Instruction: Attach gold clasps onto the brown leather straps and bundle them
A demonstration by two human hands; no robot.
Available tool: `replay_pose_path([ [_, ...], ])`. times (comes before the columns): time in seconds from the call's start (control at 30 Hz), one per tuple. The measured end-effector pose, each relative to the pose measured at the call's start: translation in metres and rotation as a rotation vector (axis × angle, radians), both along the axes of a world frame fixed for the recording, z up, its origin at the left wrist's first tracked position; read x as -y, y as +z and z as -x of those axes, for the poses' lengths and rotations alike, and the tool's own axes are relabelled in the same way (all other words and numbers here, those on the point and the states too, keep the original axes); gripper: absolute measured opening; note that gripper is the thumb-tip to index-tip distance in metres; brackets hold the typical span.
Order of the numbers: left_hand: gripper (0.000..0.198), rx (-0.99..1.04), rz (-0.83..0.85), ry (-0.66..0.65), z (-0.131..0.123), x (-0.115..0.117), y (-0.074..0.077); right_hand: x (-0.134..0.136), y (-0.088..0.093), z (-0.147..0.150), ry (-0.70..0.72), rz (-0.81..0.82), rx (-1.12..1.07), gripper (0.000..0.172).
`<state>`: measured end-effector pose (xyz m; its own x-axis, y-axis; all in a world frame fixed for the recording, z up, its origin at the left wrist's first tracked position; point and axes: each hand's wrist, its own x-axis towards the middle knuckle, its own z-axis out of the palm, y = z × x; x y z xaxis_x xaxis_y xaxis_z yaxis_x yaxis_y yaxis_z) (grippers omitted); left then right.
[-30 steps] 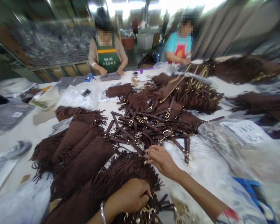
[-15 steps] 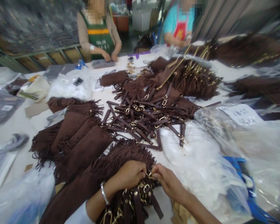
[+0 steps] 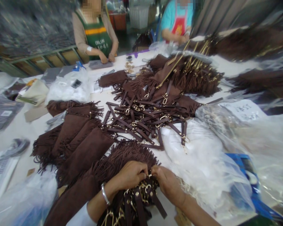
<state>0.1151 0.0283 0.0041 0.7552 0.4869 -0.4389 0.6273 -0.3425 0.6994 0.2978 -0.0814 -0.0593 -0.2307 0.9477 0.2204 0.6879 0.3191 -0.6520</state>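
My left hand [image 3: 129, 175] is closed on a bundle of brown fringed suede pieces [image 3: 122, 157] at the table's near edge, gripping the end where gold clasps and short brown straps [image 3: 139, 201] hang. A metal bangle circles that wrist. My right hand [image 3: 166, 182] meets it from the right, its fingers pinched on a gold clasp at the same spot. Both hands touch over the bundle.
A pile of loose brown straps with gold clasps [image 3: 141, 119] lies mid-table. Stacked fringed pieces [image 3: 77, 141] lie left, more fringed heaps [image 3: 191, 75] behind. Clear plastic bags [image 3: 214, 163] cover the right. Two people [image 3: 95, 31] [image 3: 178, 25] work at the far side.
My right hand came back from the strap pile to the bundle and joined my left hand at the clasps. The view tilted down and closer.
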Motion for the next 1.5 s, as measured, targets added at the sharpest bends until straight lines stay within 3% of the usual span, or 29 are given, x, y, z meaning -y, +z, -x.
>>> replay_pose_path([
  [0.37, 0.009, 0.003, -0.016, -0.003, 0.0, -0.001, -0.001, 0.009, -0.012, 0.001, -0.006, -0.015, 0.045, 0.013],
  [0.47, 0.007, 0.021, -0.01, 0.007, 0.001, -0.001, -0.001, 0.014, -0.015, 0.005, -0.049, -0.005, 0.017, 0.019],
  [0.73, 0.009, 0.029, 0.001, -0.004, 0.001, -0.002, -0.002, 0.017, 0.0, 0.004, -0.019, 0.16, -0.194, 0.027],
  [0.83, 0.011, 0.041, 0.026, 0.003, 0.001, -0.002, -0.002, 0.014, 0.004, 0.001, 0.012, 0.15, -0.198, 0.024],
  [1.07, 0.01, 0.061, 0.047, 0.019, 0.001, -0.002, -0.005, 0.009, 0.003, -0.001, 0.112, 0.071, -0.044, 0.028],
  [1.3, 0.008, 0.046, -0.054, -0.01, 0.002, 0.001, -0.003, -0.001, 0.015, -0.007, 0.144, 0.133, 0.213, 0.026],
  [1.4, 0.018, 0.07, -0.088, -0.035, 0.0, 0.004, 0.001, 0.011, 0.027, -0.008, 0.099, 0.175, 0.288, 0.024],
  [1.5, 0.031, 0.06, -0.159, -0.092, -0.001, 0.007, 0.006, 0.032, 0.032, 0.009, 0.026, 0.09, 0.266, 0.01],
])
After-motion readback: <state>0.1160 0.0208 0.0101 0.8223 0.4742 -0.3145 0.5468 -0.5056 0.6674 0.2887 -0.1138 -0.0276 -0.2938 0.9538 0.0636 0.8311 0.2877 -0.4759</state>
